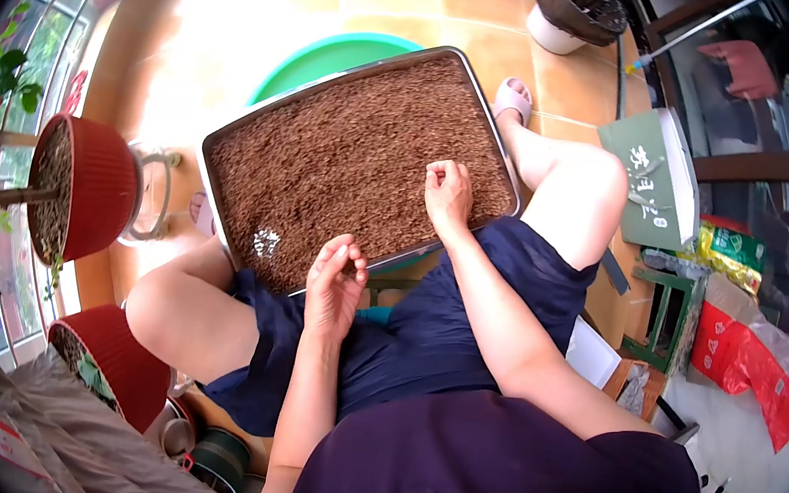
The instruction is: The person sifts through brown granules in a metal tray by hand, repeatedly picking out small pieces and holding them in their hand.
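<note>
A large grey-rimmed tray (210, 170) lies across in front of my legs, filled with small brown grains or pellets (358, 143) whose kind I cannot make out. My left hand (334, 286) is raised at the tray's near edge, palm turned up, with thumb and fingertips pinched together. Over the right part of the grains hovers my right hand (447, 194), its fingers curled in toward the thumb. Anything between the fingertips of either hand is too small to see. A little pile of white bits (266, 243) rests on the grains near the lower left corner.
Under the tray shows a green basin (313, 64). Red-brown flowerpots (106, 191) stand at the left by the window. At the right are a green-covered box (649, 179), a red plastic bag (754, 365) and a bin with a black liner (581, 11) farther back.
</note>
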The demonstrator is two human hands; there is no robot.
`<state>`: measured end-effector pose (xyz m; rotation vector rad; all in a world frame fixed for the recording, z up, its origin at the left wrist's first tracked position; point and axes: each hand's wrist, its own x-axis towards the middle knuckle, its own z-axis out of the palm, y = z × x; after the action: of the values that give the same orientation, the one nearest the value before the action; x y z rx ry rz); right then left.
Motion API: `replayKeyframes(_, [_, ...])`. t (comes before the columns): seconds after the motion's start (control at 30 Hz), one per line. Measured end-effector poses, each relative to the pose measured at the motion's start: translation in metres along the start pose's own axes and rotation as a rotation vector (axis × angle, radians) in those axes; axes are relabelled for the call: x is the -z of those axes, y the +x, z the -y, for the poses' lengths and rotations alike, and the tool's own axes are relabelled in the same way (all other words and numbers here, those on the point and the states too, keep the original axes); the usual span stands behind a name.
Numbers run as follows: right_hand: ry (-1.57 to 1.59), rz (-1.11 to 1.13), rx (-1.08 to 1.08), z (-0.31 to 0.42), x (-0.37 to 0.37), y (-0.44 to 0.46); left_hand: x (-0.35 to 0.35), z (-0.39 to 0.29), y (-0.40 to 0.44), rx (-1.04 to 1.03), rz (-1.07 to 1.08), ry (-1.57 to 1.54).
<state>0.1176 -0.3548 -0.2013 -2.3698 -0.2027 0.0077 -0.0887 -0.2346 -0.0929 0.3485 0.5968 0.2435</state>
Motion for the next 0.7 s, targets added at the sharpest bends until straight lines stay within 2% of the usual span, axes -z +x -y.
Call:
replayKeyframes(0.07, [-0.002, -0.089, -0.026, -0.009, 0.006, 0.008, -0.001, -0.002, -0.002, 0.016, 0.010, -0.030])
replayKeyframes(0.13, [0.008, -0.192, -0.071, -0.019, 0.010, 0.017, -0.013, -0.003, -0.005, 0.028, -0.084, -0.051])
replayKeyframes(0.2, [-0.097, -0.345, -0.042, -0.028, 0.017, 0.029, -0.006, -0.002, -0.002, 0.061, 0.054, -0.155])
replayKeyframes(0.27, [-0.051, -0.368, -0.082, -0.034, 0.025, 0.038, 0.000, -0.001, 0.002, 0.080, 0.125, -0.219])
replayKeyframes(0.3, [-0.034, -0.314, -0.199, -0.036, 0.026, 0.043, 0.001, 0.000, 0.003, 0.082, 0.128, -0.232])
replayKeyframes(0.43, [-0.164, -0.186, -0.333, -0.044, 0.028, 0.054, 0.002, 0.001, 0.004, 0.097, 0.105, -0.244])
replayKeyframes(0.7, [-0.246, -0.098, -0.390, -0.056, 0.018, 0.062, 0.003, 0.002, 0.004, 0.108, 0.042, -0.213])
